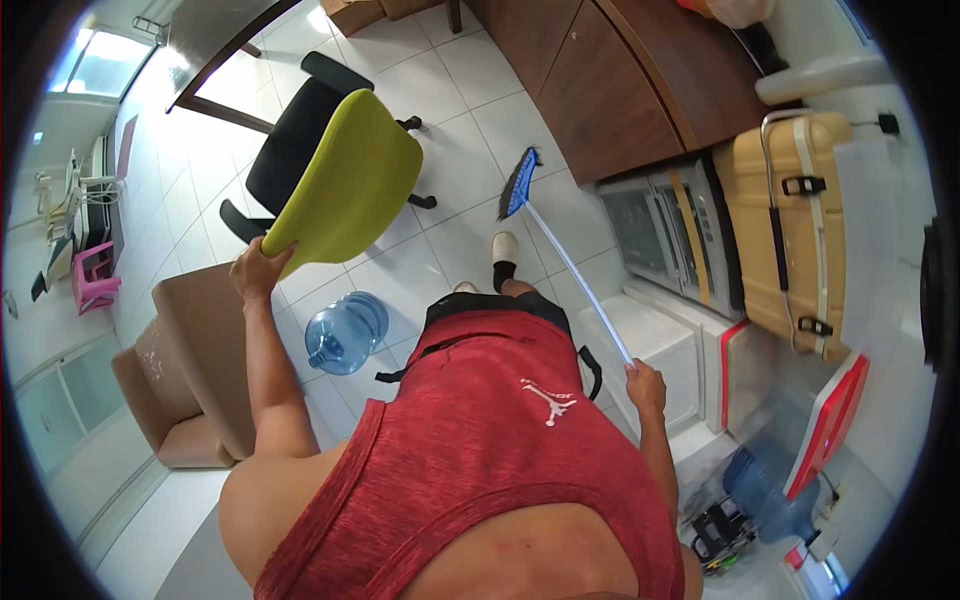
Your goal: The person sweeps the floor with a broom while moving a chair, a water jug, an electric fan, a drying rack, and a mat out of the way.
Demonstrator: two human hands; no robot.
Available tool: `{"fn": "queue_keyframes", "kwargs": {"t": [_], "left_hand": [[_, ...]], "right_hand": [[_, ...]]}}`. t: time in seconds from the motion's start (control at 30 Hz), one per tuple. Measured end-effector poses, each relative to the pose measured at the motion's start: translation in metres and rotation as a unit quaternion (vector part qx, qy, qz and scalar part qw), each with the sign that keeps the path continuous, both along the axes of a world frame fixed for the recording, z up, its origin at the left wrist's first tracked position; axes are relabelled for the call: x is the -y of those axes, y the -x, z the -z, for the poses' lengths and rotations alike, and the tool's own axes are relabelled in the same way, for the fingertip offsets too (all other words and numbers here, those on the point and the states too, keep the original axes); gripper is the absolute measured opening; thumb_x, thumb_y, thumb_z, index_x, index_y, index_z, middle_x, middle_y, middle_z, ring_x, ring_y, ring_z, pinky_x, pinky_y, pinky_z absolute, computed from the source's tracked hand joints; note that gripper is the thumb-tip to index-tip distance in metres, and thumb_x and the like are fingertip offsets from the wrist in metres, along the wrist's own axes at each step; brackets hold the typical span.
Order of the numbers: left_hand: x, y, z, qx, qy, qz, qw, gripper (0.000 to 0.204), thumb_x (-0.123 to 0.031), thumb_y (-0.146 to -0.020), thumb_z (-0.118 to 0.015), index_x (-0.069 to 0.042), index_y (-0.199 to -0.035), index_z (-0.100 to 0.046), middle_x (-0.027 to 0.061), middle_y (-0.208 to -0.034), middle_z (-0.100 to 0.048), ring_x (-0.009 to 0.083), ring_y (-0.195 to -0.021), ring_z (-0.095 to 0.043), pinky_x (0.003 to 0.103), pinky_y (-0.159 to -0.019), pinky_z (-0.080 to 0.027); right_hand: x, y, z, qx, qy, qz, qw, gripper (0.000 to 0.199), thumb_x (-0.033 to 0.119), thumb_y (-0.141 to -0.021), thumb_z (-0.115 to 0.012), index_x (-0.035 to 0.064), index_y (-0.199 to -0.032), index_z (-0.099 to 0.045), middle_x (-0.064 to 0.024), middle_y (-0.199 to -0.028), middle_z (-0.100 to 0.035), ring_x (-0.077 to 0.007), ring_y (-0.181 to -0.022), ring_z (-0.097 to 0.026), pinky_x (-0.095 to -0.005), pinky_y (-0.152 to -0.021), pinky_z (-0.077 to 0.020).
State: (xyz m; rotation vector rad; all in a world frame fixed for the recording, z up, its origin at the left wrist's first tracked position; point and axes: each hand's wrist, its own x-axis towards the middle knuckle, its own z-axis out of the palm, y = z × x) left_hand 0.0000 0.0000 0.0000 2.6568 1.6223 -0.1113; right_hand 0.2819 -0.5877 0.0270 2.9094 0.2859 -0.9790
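A broom with a pale blue handle (576,275) slants across the right side of the view. My right hand (646,387) is closed around the upper part of that handle. Its blue head with dark bristles (520,185) rests on the white tiled floor, ahead of my foot. On the left, my left hand (262,268) grips the top edge of a lime-green chair backrest (355,185). The chair has a black seat and armrests (305,150) and stands on casters, partly hidden behind the backrest.
A clear blue water jug (347,333) lies on the floor below the chair. A brown armchair (200,370) stands at left. On the right are a brown cabinet (610,85), a silver oven (665,235), a yellow suitcase (790,230) and a white box (655,350). A table (215,50) is at far left.
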Motion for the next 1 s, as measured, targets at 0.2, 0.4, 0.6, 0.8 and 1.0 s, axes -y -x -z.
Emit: {"fn": "queue_keyframes", "kwargs": {"t": [0.2,0.4,0.6,0.8,1.0], "left_hand": [[0.007,-0.080,-0.053,0.015,-0.077,-0.016,0.997,0.051,-0.055,-0.070,-0.059,-0.013,-0.099,-0.054,0.0106,-0.083,-0.063,0.0312,-0.076,-0.062,0.042,-0.066,-0.049],[-0.022,-0.117,-0.047,-0.029,-0.058,-0.101,0.993,0.052,-0.059,-0.074,-0.053,-0.011,-0.096,-0.054,0.0099,-0.081,-0.062,0.0313,-0.073,-0.062,0.042,-0.061,-0.049],[-0.049,-0.060,-0.035,-0.059,-0.074,-0.139,0.986,0.054,-0.061,-0.073,-0.051,-0.012,-0.095,-0.054,0.0107,-0.083,-0.062,0.0319,-0.074,-0.062,0.042,-0.062,-0.049],[-0.069,-0.008,-0.038,-0.056,-0.075,-0.193,0.977,0.055,-0.061,-0.072,-0.053,-0.012,-0.097,-0.054,0.0090,-0.087,-0.063,0.0316,-0.078,-0.061,0.043,-0.067,-0.048],[-0.087,0.003,-0.043,-0.053,-0.071,-0.229,0.969,0.053,-0.059,-0.072,-0.054,-0.013,-0.098,-0.055,0.0100,-0.089,-0.062,0.0328,-0.078,-0.060,0.042,-0.066,-0.048]], "right_hand": [[-0.052,-0.015,0.036,-0.078,-0.025,-0.013,0.997,0.023,0.030,-0.083,-0.049,0.0119,-0.092,-0.060,-0.0193,-0.076,-0.060,-0.0391,-0.077,-0.057,-0.0459,-0.067,-0.0444],[-0.107,-0.096,0.028,-0.096,0.032,-0.084,0.991,0.024,0.031,-0.084,-0.046,0.0123,-0.091,-0.059,-0.0195,-0.075,-0.059,-0.0403,-0.078,-0.055,-0.0469,-0.066,-0.0425],[-0.093,-0.143,-0.011,-0.083,0.017,-0.111,0.990,0.025,0.029,-0.083,-0.048,0.0099,-0.096,-0.059,-0.0203,-0.079,-0.059,-0.0382,-0.080,-0.056,-0.0425,-0.068,-0.0437],[-0.094,-0.152,0.053,-0.165,-0.073,-0.130,0.975,0.026,0.025,-0.080,-0.052,0.0018,-0.090,-0.060,-0.0220,-0.077,-0.059,-0.0376,-0.080,-0.057,-0.0380,-0.070,-0.0448],[-0.319,-0.110,0.238,-0.217,-0.197,-0.195,0.936,0.031,0.032,-0.083,-0.046,0.0034,-0.082,-0.057,-0.0190,-0.072,-0.059,-0.0351,-0.070,-0.057,-0.0425,-0.062,-0.0438]]}}
